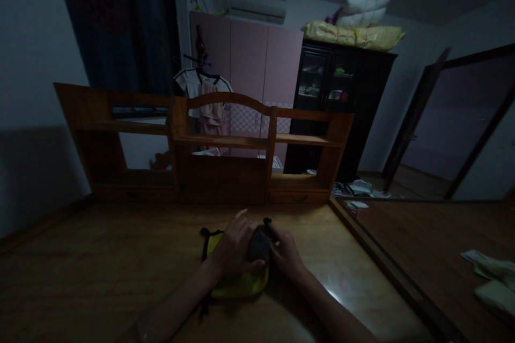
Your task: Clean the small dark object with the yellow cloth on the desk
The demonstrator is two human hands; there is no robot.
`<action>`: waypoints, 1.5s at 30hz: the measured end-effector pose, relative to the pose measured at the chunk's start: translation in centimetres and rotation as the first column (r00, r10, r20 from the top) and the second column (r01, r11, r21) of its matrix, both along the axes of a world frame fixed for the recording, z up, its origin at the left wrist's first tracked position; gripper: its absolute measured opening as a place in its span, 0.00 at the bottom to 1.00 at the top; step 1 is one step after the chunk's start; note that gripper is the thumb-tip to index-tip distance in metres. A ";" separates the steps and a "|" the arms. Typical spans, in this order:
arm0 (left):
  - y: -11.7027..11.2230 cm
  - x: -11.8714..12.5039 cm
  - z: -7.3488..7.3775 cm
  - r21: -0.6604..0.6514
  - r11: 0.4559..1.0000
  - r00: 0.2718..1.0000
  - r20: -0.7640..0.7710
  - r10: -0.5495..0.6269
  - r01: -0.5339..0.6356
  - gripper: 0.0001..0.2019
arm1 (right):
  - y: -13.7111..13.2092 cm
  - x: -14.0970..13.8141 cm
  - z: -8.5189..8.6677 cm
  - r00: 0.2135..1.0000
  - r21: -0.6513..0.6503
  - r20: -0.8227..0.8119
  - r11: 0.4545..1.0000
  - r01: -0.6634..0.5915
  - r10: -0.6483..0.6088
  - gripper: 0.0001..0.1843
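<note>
A yellow-green pouch-like item (240,286) with black edging and black corner tabs lies flat on a wooden surface (145,257). Over it, my left hand (235,249) curls around a dark, rounded object (259,246), its thumb along the near side and one finger raised. My right hand (287,253) is closed at the right edge of that object, beside a black tab (267,221). The dim light hides what the right fingertips pinch, and the dark object's kind cannot be made out.
A wooden shelf unit (225,142) with open compartments borders the far side. A raised wooden edge (382,262) runs along the right, with the floor beyond it. Pale cloth (497,278) lies at far right. A wardrobe (249,59) and black cabinet (346,96) stand behind.
</note>
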State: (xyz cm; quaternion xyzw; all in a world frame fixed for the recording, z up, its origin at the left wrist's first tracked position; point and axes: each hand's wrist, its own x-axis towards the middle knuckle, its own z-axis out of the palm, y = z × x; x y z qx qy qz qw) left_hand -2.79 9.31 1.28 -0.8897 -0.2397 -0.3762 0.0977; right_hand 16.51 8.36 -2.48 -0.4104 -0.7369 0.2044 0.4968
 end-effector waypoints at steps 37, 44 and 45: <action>0.0 0.3 0.0 -0.178 0.983 0.999 -0.001 0.049 -0.048 0.26 | -0.4 -0.2 0.7 0.989 0.082 0.098 0.991 0.102 -0.109 0.19; 0.1 0.3 -0.5 -0.209 0.972 0.994 -0.018 0.107 -0.108 0.24 | -0.2 -0.2 1.0 0.973 0.026 0.126 0.981 0.194 -0.196 0.15; 0.1 0.3 -0.6 -0.221 0.968 0.993 -0.030 0.118 -0.122 0.24 | -0.2 -0.2 1.1 0.970 0.024 0.134 0.979 0.202 -0.203 0.15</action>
